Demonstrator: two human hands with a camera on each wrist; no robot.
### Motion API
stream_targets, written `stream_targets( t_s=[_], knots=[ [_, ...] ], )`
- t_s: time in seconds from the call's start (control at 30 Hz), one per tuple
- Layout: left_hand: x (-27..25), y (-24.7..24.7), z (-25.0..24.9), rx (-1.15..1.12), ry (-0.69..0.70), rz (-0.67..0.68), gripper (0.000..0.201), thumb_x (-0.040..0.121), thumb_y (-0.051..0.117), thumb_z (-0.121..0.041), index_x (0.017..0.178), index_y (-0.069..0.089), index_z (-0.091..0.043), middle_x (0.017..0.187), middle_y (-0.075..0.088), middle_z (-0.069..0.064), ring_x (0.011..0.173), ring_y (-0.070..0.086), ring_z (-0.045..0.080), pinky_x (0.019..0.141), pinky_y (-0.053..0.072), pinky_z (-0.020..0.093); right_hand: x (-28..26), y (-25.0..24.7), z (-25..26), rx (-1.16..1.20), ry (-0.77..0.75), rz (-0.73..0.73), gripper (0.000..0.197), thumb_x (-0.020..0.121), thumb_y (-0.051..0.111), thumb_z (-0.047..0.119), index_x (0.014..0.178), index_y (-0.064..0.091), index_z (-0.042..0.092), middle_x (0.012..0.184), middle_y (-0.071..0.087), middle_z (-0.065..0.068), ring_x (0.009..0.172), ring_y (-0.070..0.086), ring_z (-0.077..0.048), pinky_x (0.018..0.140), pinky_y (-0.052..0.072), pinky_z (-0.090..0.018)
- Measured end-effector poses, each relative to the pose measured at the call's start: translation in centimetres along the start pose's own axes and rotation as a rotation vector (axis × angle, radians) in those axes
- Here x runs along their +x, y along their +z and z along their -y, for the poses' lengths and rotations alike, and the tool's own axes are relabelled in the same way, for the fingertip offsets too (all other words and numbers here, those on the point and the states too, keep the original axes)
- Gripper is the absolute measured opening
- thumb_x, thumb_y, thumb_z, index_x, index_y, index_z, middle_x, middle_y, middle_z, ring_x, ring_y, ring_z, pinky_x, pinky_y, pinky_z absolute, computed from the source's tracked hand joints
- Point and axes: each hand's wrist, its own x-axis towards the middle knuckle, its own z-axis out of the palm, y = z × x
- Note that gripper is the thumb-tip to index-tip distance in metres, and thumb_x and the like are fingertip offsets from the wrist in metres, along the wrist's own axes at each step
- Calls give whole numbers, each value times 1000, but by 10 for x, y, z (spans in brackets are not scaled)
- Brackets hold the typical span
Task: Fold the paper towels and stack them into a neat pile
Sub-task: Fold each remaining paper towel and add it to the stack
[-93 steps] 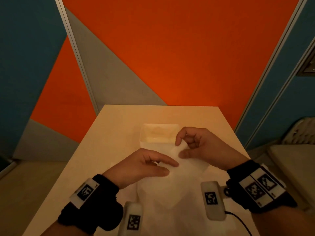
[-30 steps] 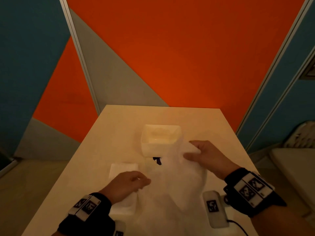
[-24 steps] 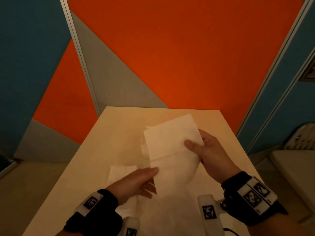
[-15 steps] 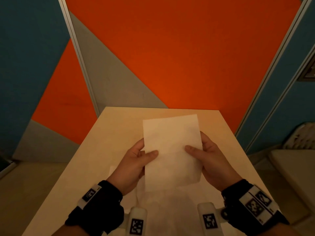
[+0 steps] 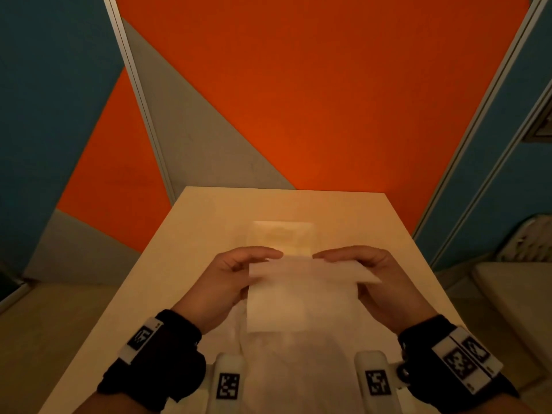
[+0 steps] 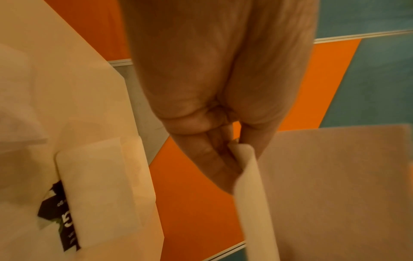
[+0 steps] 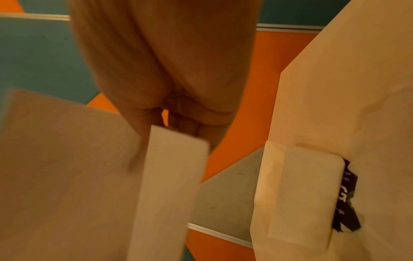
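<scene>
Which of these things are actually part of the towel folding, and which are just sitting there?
Part of the job:
- paper towel, held by left hand and right hand
- white box

Just there:
- table
- orange wall
- plastic wrapper

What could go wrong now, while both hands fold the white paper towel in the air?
1. The left hand and right hand pinch only the edges of the thin white paper towel, held above the beige table; the fold may come out crooked.
2. The sheet hangs loose and could slip or tear.
</scene>
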Motion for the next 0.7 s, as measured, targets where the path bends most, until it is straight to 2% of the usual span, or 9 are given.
stream_targets(
  t_s=[0.1, 0.2, 0.4, 0.5, 0.6, 0.7],
  knots=[
    [-1, 1, -4, 39, -5, -4, 37, 88, 52, 6, 75, 78, -16, 85, 74, 0, 74, 68, 10, 58, 51, 18, -3, 1, 5, -59, -9, 33, 24, 78, 60, -4, 70, 77, 9, 102, 73, -12, 97, 69, -21, 71, 57, -29],
    [-2, 0, -6, 35, -9, -12, 32, 88, 53, 6, 77, 78, -11, 92, 74, 4, 80, 70, 12, 61, 52, 18, -5, -1, 7, -134, -11, 56, 34, 83, 56, -12, 68, 77, 10, 102, 73, -9, 98, 68, -21, 73, 57, -31],
    [0, 2, -10, 3, -22, -16, 31, 88, 52, 5, 80, 78, -10, 97, 74, 9, 88, 70, 16, 68, 55, 20, -7, -5, 14, -197, -83, 50, 30, 79, 57, -16, 69, 76, 4, 102, 73, -9, 98, 67, -19, 73, 56, -27],
    [0, 4, -14, -14, -7, -20, 30, 89, 51, 6, 83, 77, -9, 100, 73, 10, 91, 70, 18, 70, 55, 21, -7, -7, 18, -208, -106, 56, 28, 79, 58, -14, 69, 76, 5, 104, 73, -8, 100, 67, -18, 76, 57, -29],
    [1, 6, -16, -27, 21, -42, 29, 88, 52, 6, 83, 77, -7, 101, 73, 11, 93, 70, 19, 71, 56, 21, -6, -7, 19, -179, -122, 36, 14, 72, 64, -3, 72, 76, 4, 104, 73, -9, 99, 68, -20, 76, 57, -28],
    [2, 6, -17, -54, 44, -64, 31, 88, 51, 7, 81, 77, -8, 101, 73, 9, 93, 70, 18, 71, 56, 21, -5, -9, 18, -142, -111, 35, 10, 66, 68, 5, 72, 76, 5, 98, 73, -13, 93, 70, -24, 74, 57, -28]
  ],
)
